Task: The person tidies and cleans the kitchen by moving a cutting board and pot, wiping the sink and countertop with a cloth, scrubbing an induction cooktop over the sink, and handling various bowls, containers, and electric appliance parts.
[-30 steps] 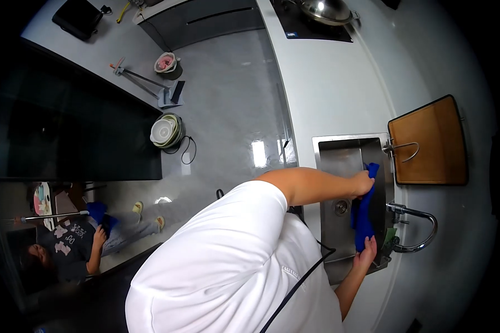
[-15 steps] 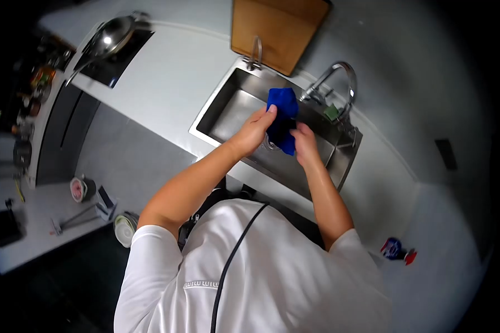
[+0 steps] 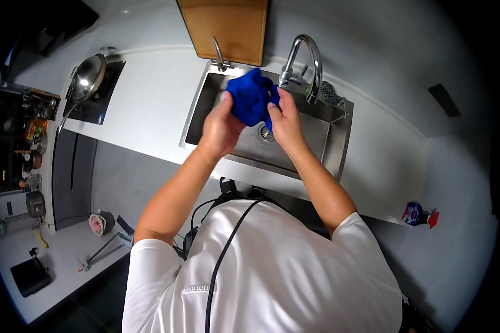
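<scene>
A bunched blue cloth (image 3: 250, 99) is held up over the steel sink (image 3: 311, 130). My left hand (image 3: 221, 129) grips its left side, thumb on the near face and the other fingers hidden behind it. On the right, my right hand (image 3: 285, 116) pinches a fold of the cloth between thumb and fingers. Below the cloth, the drain strainer (image 3: 266, 133) shows in the sink floor. The tall curved faucet (image 3: 315, 61) rises behind my right hand, and a smaller tap (image 3: 219, 53) stands at the sink's back left corner.
A wooden cutting board (image 3: 228, 30) leans on the wall behind the sink. A steel wool scrubber (image 3: 330, 94) sits at the sink's back right. To the left, a wok (image 3: 88, 77) rests on the black cooktop (image 3: 108, 94). A spray bottle (image 3: 414, 213) stands at far right.
The cloth has gone from hanging lengthwise to a wider bunch. In view, both hands have shifted left, and the left hand has opened out around the cloth. The camera view has turned.
</scene>
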Action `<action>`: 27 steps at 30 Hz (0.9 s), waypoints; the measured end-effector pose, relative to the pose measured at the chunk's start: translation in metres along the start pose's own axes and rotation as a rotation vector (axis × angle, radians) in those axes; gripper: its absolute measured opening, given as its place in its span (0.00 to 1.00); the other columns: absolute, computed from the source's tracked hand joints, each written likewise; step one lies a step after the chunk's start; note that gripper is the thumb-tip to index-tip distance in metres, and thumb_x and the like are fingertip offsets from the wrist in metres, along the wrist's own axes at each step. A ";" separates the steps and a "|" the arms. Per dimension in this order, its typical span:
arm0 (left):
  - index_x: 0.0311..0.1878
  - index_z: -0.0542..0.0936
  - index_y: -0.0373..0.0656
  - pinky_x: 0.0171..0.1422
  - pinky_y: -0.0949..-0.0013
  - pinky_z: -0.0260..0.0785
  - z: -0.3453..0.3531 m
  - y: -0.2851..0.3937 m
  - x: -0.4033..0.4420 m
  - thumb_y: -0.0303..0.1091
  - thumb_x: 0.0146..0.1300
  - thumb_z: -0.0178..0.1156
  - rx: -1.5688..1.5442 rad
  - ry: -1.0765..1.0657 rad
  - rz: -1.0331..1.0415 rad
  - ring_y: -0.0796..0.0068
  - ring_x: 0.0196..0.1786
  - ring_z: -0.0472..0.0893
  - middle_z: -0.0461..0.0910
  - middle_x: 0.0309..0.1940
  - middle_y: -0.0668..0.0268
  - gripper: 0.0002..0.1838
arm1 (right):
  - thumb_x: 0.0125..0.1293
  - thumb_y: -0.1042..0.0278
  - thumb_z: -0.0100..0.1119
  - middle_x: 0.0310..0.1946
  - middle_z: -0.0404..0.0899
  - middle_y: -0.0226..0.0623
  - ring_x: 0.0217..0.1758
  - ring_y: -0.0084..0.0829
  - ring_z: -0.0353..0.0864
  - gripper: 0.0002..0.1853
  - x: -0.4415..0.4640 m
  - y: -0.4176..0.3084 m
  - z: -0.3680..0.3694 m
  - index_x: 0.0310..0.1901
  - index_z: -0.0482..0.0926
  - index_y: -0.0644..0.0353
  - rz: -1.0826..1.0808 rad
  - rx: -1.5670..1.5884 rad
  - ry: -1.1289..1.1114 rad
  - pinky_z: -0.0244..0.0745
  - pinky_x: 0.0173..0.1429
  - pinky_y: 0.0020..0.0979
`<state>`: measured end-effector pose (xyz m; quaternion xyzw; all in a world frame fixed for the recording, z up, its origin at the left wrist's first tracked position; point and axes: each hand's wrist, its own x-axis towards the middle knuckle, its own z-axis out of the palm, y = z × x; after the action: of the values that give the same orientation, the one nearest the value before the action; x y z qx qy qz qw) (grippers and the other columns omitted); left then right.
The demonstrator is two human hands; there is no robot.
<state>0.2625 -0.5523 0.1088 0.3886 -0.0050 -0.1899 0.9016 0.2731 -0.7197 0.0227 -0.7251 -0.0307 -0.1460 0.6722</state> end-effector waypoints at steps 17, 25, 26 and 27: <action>0.63 0.74 0.43 0.66 0.60 0.71 0.005 -0.018 0.008 0.52 0.80 0.48 0.058 0.109 -0.163 0.67 0.59 0.79 0.79 0.56 0.61 0.24 | 0.76 0.73 0.52 0.47 0.78 0.29 0.50 0.22 0.78 0.14 -0.009 -0.069 0.012 0.60 0.73 0.61 0.473 0.986 -0.201 0.73 0.57 0.25; 0.60 0.74 0.40 0.66 0.57 0.75 -0.020 0.025 0.042 0.37 0.79 0.51 0.172 0.290 0.026 0.64 0.55 0.82 0.81 0.53 0.60 0.14 | 0.77 0.74 0.49 0.50 0.78 0.34 0.51 0.22 0.78 0.12 0.018 -0.083 -0.064 0.59 0.72 0.64 0.242 0.677 -0.022 0.74 0.59 0.27; 0.64 0.73 0.39 0.69 0.53 0.73 -0.016 0.035 0.043 0.40 0.80 0.48 0.060 0.287 0.036 0.59 0.60 0.80 0.79 0.58 0.56 0.18 | 0.77 0.75 0.49 0.50 0.78 0.35 0.51 0.23 0.78 0.13 0.021 -0.088 -0.075 0.59 0.72 0.64 0.252 0.669 -0.008 0.74 0.60 0.27; 0.65 0.72 0.39 0.70 0.51 0.71 -0.013 0.042 0.043 0.42 0.80 0.47 -0.008 0.295 0.033 0.57 0.62 0.79 0.78 0.61 0.55 0.20 | 0.77 0.76 0.48 0.51 0.78 0.35 0.52 0.24 0.78 0.13 0.021 -0.090 -0.083 0.60 0.71 0.64 0.253 0.686 -0.040 0.74 0.61 0.28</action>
<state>0.3187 -0.5316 0.1237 0.4087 0.1220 -0.1157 0.8971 0.2576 -0.7958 0.1195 -0.4584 -0.0010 -0.0284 0.8883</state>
